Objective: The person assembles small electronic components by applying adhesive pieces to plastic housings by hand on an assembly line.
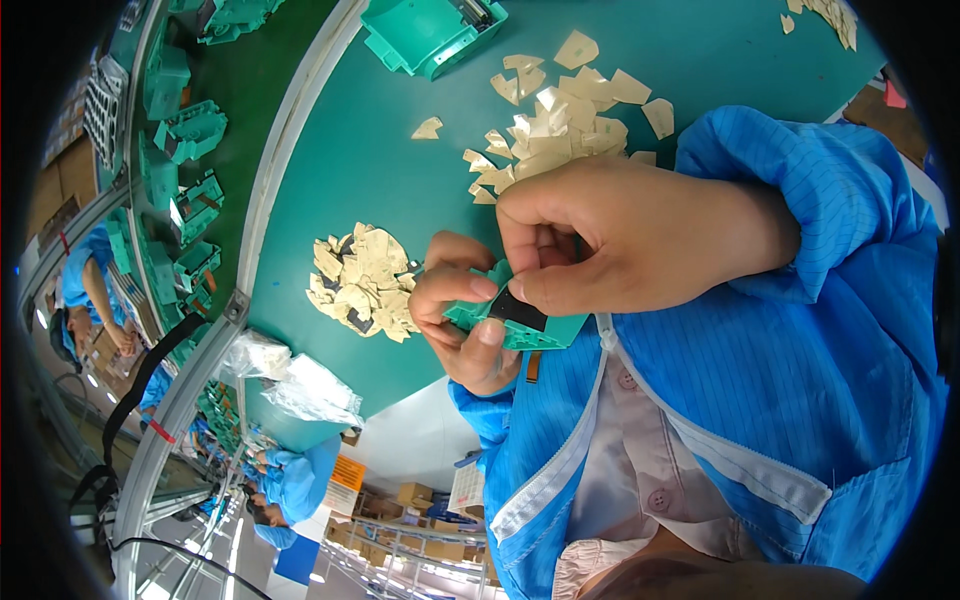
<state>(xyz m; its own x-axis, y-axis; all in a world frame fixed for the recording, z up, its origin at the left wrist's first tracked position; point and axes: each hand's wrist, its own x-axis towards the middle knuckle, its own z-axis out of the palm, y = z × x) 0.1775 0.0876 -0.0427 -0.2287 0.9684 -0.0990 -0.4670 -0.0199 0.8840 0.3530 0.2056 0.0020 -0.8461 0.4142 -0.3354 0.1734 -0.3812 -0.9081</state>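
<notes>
My left hand (462, 312) is closed round a small green plastic housing (560, 331), held up close to my jacket. A flat black patch (520, 311) lies on the housing's face, and a short orange-brown ribbon cable (533, 367) hangs beneath it. Over the housing, my right hand (610, 235) has its thumb and fingers pinched together at the patch's upper corner. Whatever is between those fingertips is hidden. Just beyond my right hand lies a heap of cream paper scraps (560, 125). Another pile of cream scraps (365, 275), with black bits in it, sits left of my left hand.
A larger green housing (425, 35) stands at the far side of the green table (330, 180). Clear plastic bags (310, 385) lie near the left corner. Beyond a metal rail (285, 140), several green housings (190, 130) stand in a row. Co-workers (295, 485) sit further off.
</notes>
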